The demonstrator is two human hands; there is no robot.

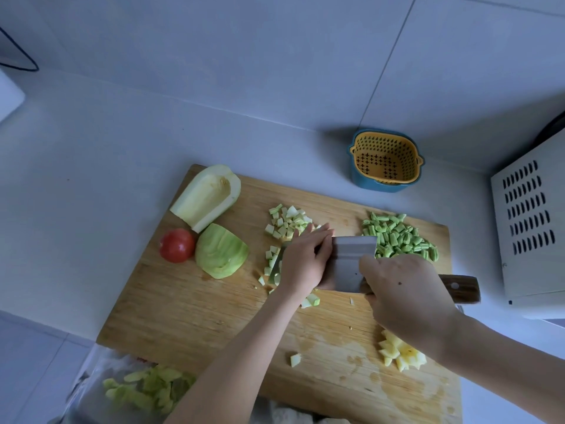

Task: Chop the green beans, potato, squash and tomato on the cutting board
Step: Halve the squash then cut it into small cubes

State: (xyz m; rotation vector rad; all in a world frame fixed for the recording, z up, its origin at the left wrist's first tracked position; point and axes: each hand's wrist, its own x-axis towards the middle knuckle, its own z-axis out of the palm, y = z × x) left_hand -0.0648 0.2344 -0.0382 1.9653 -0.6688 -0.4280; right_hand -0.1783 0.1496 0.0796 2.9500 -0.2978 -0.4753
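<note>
On the wooden cutting board my right hand grips the wooden handle of a cleaver. My left hand lies against the blade's left face with curled fingers; what it covers is hidden. Diced squash is scattered around and behind that hand. A hollowed squash half and a skin-up squash piece sit at the board's left, next to a whole red tomato. Chopped green beans are piled at the right, potato chunks near the front right.
A yellow strainer basket in a blue bowl stands behind the board. A white vented appliance is at the right. A clear bag with green peelings lies at the board's front left. The board rests on a pale counter.
</note>
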